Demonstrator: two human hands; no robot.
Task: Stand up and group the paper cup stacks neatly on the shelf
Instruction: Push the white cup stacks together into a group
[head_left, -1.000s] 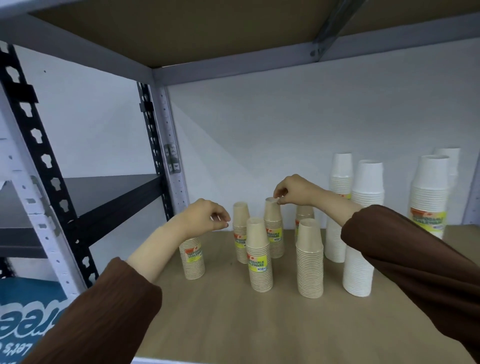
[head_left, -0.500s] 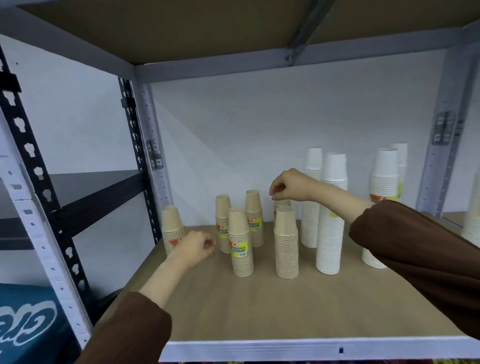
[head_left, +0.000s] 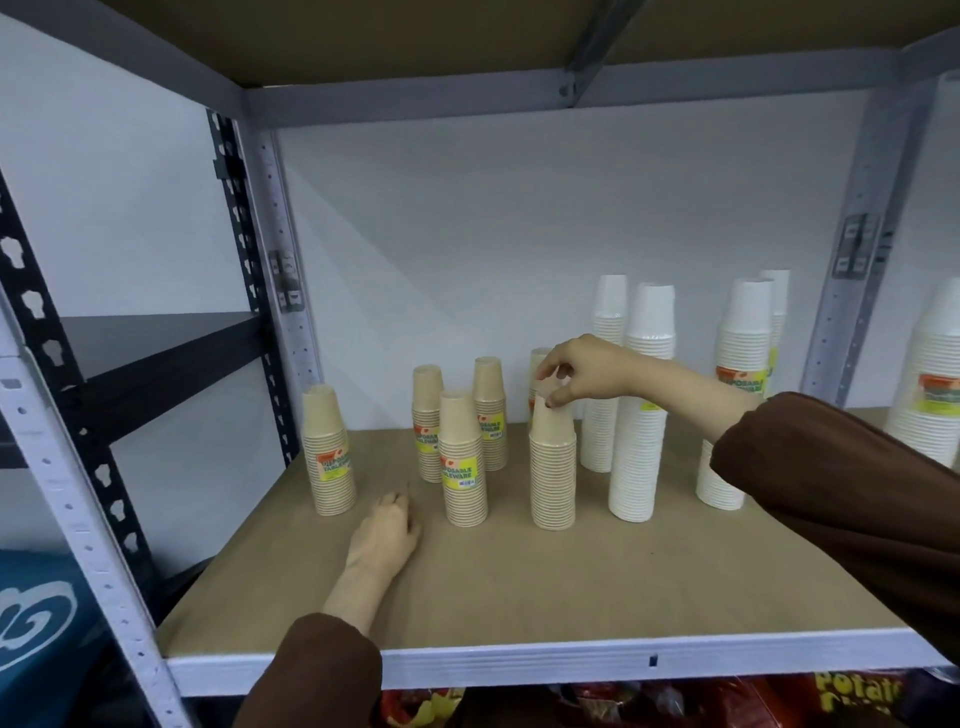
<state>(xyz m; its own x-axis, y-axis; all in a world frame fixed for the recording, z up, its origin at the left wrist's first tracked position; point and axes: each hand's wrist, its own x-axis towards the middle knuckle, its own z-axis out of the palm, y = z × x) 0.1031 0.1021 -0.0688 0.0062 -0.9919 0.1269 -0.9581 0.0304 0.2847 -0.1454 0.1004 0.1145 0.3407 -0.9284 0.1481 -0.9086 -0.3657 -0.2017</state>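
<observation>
Standing upright with closed bottoms up, the brown cup stacks (head_left: 463, 459) sit on the shelf (head_left: 571, 582), where the right hand (head_left: 587, 371) pinches the top of one stack (head_left: 552, 462) and the left hand (head_left: 387, 535) rests loosely curled, holding nothing.

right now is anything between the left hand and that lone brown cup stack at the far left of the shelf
Nothing visible. The left hand rests on the bare shelf board just right of and in front of the lone brown stack; the next brown stack stands on the hand's other side.
</observation>
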